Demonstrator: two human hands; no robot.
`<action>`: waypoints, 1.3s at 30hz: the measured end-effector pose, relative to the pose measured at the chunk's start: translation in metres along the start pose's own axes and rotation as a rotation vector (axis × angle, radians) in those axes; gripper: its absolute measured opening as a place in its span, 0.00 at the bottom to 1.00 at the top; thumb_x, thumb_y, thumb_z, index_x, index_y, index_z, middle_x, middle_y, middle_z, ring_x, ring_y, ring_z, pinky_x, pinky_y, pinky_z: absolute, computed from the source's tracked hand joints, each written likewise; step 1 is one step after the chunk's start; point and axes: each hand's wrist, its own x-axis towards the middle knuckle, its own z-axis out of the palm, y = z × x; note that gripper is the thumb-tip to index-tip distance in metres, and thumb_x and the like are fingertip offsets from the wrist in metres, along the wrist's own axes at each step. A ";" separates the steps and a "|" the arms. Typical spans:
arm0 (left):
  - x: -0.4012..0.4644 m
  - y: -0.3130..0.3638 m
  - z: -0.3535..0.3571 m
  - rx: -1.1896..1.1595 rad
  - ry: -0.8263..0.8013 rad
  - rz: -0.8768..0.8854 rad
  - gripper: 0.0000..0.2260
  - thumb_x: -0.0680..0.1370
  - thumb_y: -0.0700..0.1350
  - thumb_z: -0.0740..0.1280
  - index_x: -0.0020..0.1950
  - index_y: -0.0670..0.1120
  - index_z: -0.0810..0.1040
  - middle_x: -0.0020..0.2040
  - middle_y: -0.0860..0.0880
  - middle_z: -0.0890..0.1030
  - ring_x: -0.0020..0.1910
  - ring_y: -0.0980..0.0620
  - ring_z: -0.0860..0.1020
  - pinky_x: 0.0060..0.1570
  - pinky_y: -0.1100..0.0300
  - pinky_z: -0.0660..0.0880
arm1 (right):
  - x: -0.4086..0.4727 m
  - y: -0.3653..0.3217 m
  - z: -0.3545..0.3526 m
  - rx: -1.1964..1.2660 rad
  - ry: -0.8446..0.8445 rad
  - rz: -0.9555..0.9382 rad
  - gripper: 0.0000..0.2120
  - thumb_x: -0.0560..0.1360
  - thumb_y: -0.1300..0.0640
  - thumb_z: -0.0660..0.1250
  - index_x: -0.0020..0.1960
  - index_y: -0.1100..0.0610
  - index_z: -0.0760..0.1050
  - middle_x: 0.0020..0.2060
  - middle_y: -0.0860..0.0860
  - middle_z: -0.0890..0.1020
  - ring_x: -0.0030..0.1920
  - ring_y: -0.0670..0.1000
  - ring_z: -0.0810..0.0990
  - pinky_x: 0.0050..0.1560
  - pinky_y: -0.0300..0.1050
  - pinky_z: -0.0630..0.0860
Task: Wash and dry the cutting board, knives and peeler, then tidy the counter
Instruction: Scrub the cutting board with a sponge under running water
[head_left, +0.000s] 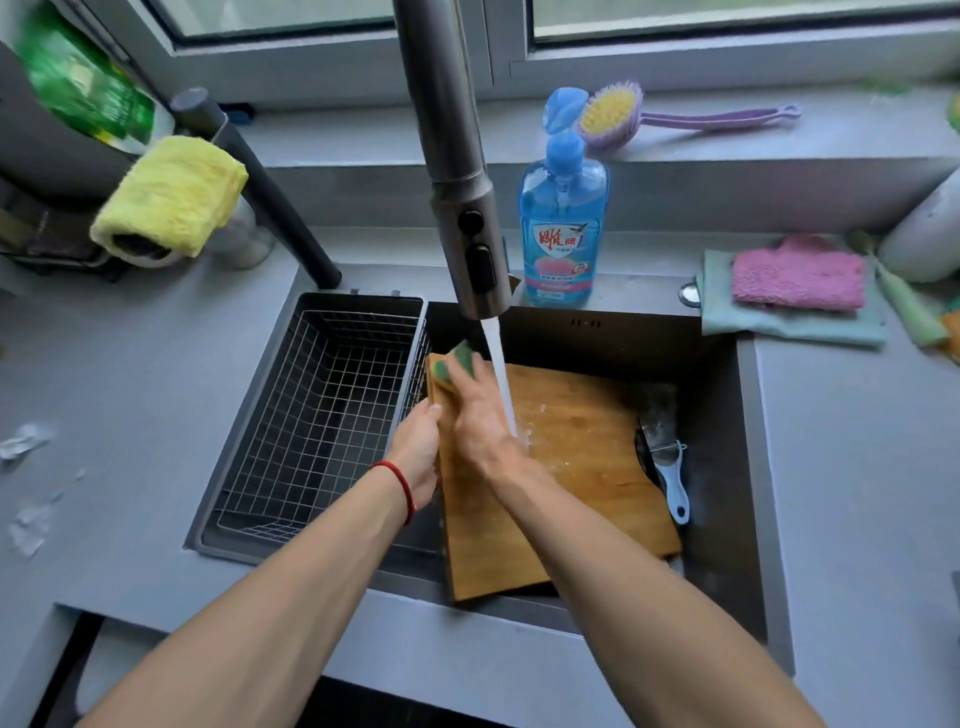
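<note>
Here, board: the wooden cutting board (571, 467) lies tilted in the sink (727, 467), its near edge propped on the sink's front rim at 6 o'clock
Water: a stream from the tap (467, 208) lands on the board just right of the right hand
Right hand: the right hand (480, 415) presses a green and yellow sponge (457, 364) onto the board's far left corner — fingers curled over the sponge
Left hand: the left hand (418, 452) grips the board's left edge at 9 o'clock, fingertips hooked over it; a red string sits on that wrist
Knife and peeler: a knife (657, 415) and a pale blue peeler (672, 478) lie in the sink at 3 o'clock of the board, just beside its right edge
Basket: a wire basket (322, 415) fills the sink's left part
Soap: a blue soap bottle (563, 223) stands behind the sink at 12 o'clock
Counter: a pink cloth (800, 275) on a pale green one at 2 o'clock — a yellow cloth (171, 197) at 10 o'clock
Ledge: a purple brush (613, 117) lies on the window ledge behind the bottle
</note>
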 end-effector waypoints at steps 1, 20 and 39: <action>0.001 0.000 -0.002 -0.044 0.010 -0.026 0.15 0.86 0.46 0.56 0.69 0.47 0.77 0.53 0.43 0.85 0.59 0.41 0.82 0.39 0.55 0.83 | -0.012 0.005 0.001 -0.023 -0.104 -0.058 0.23 0.85 0.59 0.58 0.79 0.59 0.63 0.73 0.48 0.66 0.68 0.32 0.66 0.67 0.24 0.62; -0.024 -0.021 -0.022 0.132 -0.249 -0.139 0.12 0.83 0.50 0.57 0.61 0.64 0.75 0.59 0.47 0.82 0.60 0.42 0.78 0.56 0.41 0.76 | -0.028 0.093 -0.054 -0.212 0.105 0.238 0.21 0.86 0.52 0.55 0.78 0.44 0.66 0.75 0.52 0.70 0.72 0.57 0.70 0.72 0.52 0.69; 0.027 -0.053 -0.029 0.368 0.071 0.025 0.16 0.86 0.50 0.57 0.53 0.41 0.77 0.46 0.41 0.75 0.45 0.45 0.73 0.43 0.53 0.71 | -0.107 0.090 0.015 -0.135 -0.235 -0.075 0.22 0.82 0.60 0.64 0.74 0.46 0.73 0.77 0.54 0.68 0.77 0.54 0.65 0.78 0.54 0.62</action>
